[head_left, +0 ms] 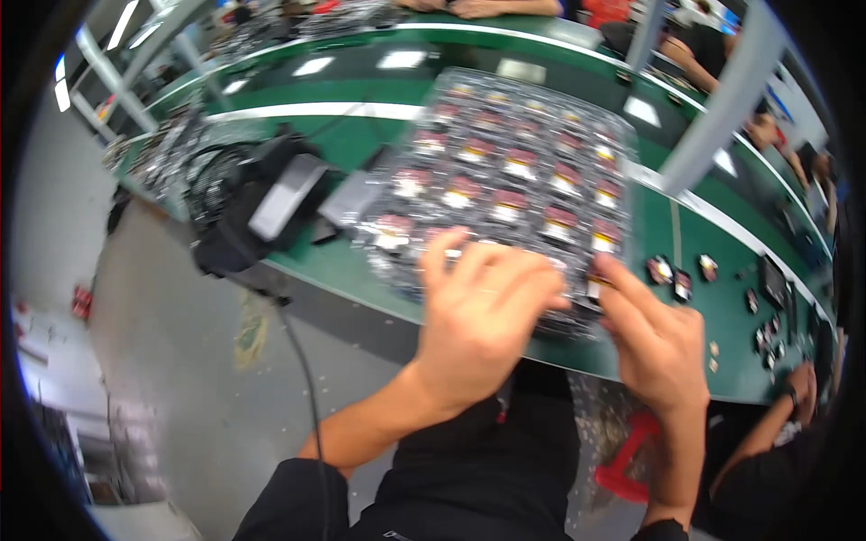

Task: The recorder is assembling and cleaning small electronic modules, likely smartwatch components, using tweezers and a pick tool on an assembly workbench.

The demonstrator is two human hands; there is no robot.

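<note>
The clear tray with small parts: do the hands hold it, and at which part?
Both hands rest on the clear tray at its near edge: left hand flat on top, right hand at the near right corner. A true grip cannot be told.

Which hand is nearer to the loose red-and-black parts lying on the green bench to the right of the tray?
Right. The right hand sits at the tray's near right corner, just left of the loose parts. The left hand rests on the tray's near edge, farther left.

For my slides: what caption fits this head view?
Both hands, left and right, rest on a clear parts tray on a green table.
</note>
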